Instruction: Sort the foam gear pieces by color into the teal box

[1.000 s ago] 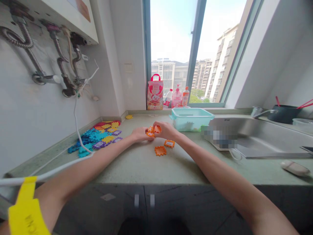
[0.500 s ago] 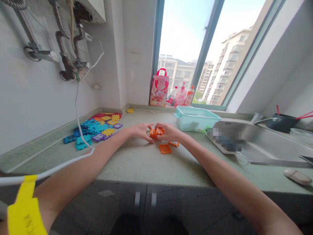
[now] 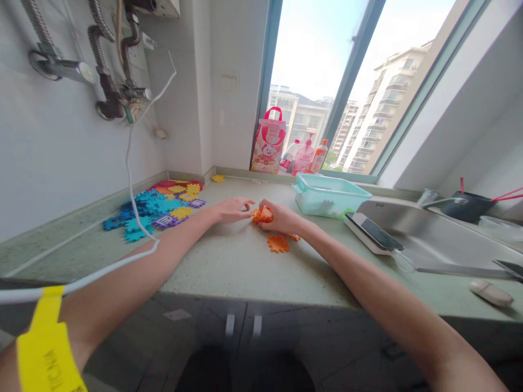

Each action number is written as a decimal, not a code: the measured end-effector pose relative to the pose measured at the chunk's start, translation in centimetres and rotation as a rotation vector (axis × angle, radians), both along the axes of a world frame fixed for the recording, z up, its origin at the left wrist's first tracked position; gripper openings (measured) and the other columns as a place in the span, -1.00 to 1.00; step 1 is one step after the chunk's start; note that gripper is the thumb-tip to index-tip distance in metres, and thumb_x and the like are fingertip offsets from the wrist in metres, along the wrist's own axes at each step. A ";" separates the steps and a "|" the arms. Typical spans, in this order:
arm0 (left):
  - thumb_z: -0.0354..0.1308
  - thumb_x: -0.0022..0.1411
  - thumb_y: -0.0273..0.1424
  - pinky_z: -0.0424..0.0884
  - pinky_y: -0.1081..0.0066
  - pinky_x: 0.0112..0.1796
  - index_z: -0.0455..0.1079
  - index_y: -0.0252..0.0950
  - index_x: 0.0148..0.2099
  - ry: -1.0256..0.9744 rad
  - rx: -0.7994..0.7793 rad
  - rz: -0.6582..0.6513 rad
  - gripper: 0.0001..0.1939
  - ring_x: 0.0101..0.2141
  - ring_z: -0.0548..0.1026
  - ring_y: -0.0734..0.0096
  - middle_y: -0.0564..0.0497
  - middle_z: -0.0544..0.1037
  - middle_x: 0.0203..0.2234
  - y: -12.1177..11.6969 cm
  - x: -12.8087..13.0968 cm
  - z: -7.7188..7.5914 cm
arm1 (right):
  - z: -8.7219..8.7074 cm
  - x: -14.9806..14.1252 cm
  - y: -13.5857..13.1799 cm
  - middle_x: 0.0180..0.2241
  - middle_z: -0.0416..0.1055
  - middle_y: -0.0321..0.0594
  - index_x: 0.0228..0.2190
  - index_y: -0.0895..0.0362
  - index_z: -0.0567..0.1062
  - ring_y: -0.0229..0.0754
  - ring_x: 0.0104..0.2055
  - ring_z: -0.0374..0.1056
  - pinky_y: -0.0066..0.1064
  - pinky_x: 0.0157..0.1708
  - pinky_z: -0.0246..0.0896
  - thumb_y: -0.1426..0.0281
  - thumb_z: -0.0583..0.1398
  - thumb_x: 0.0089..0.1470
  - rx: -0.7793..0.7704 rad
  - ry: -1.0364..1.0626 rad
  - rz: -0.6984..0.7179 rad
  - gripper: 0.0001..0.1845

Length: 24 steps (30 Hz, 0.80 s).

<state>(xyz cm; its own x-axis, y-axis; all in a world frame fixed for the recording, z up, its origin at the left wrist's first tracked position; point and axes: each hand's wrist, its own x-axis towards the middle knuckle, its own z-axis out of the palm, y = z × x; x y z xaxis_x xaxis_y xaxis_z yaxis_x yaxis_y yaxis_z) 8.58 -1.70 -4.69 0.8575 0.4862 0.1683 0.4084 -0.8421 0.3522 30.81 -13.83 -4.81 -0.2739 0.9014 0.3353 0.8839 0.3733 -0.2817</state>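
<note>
My right hand (image 3: 281, 218) is closed around a cluster of joined orange toothed puzzle tiles (image 3: 261, 215) resting on the green countertop (image 3: 229, 261). My left hand (image 3: 231, 209) lies flat beside it, fingers stretched out and fingertips touching the cluster's left side. A loose orange tile (image 3: 278, 243) lies just in front of my right wrist, and another orange tile (image 3: 292, 237) peeks out from under that wrist.
A pile of blue, yellow, red and purple tiles (image 3: 157, 209) lies at the left by the wall. A teal plastic tub (image 3: 329, 195), a phone on a white scale (image 3: 372, 233), the steel sink (image 3: 441, 239) and a white cable (image 3: 134, 218) surround the hands.
The camera has shifted right and down. My left hand has let go of the cluster and spread flat, while my right hand has lowered the cluster onto the counter.
</note>
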 end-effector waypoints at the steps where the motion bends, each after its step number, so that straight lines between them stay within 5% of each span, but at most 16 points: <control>1: 0.06 0.30 -0.14 0.37 0.26 0.05 0.31 -0.31 0.39 -0.019 -0.025 0.009 -0.32 0.01 0.53 0.11 -0.15 0.57 0.13 0.2 -0.1 0.0 | 0.7 0.2 -0.4 -0.41 0.37 -0.39 -0.05 0.00 0.36 -0.20 -0.38 0.22 -0.41 -0.32 0.07 0.22 0.33 0.03 -0.005 -0.006 -0.011 -0.54; 6: 0.01 0.31 -0.11 0.38 0.30 -0.11 0.33 -0.29 0.37 -0.093 -0.102 0.043 -0.32 -0.15 0.55 0.16 -0.13 0.61 0.07 1.0 -0.4 -0.3 | 4.8 3.1 -4.2 -0.47 0.33 -0.42 -0.15 0.00 0.34 -0.23 -0.43 0.19 -0.41 -0.39 0.05 0.21 0.33 0.04 -0.157 0.028 -0.089 -0.61; 9: 0.04 0.29 -0.10 0.37 0.33 -0.16 0.35 -0.28 0.36 -0.092 -0.086 0.033 -0.33 -0.20 0.55 0.19 -0.10 0.62 0.07 1.0 -0.6 -0.4 | 5.8 4.4 -6.0 -0.44 0.34 -0.41 -0.15 0.00 0.35 -0.23 -0.42 0.21 -0.41 -0.40 0.06 0.23 0.32 0.04 -0.226 0.007 -0.103 -0.63; 16: 0.01 0.31 -0.12 0.36 0.34 -0.12 0.37 -0.23 0.35 -0.081 -0.064 0.051 -0.36 -0.13 0.55 0.18 -0.07 0.61 0.08 0.3 -0.6 -0.1 | 5.0 4.1 -6.3 -0.45 0.41 -0.32 -0.09 0.01 0.39 -0.12 -0.42 0.33 -0.35 -0.47 0.08 0.22 0.38 -0.06 -0.439 -0.160 -0.228 -0.50; 24: -0.02 0.34 -0.11 0.36 0.35 -0.07 0.39 -0.21 0.34 -0.060 -0.058 0.062 -0.39 -0.09 0.56 0.18 -0.05 0.60 0.10 0.3 -0.5 -0.1 | 3.9 3.9 -5.9 -0.22 0.50 -0.15 -0.12 0.04 0.41 -0.09 -0.32 0.39 -0.36 -0.45 0.15 0.30 0.36 -0.10 -0.409 -0.229 -0.212 -0.54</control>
<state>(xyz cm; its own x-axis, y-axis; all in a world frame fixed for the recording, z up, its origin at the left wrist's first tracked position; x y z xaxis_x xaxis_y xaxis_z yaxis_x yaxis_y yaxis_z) 8.09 -1.40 -4.76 0.8149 0.5482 0.1884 0.4357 -0.7937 0.4245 34.70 -19.70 -0.88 -0.0957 0.9901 -0.1030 0.9844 0.0787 -0.1575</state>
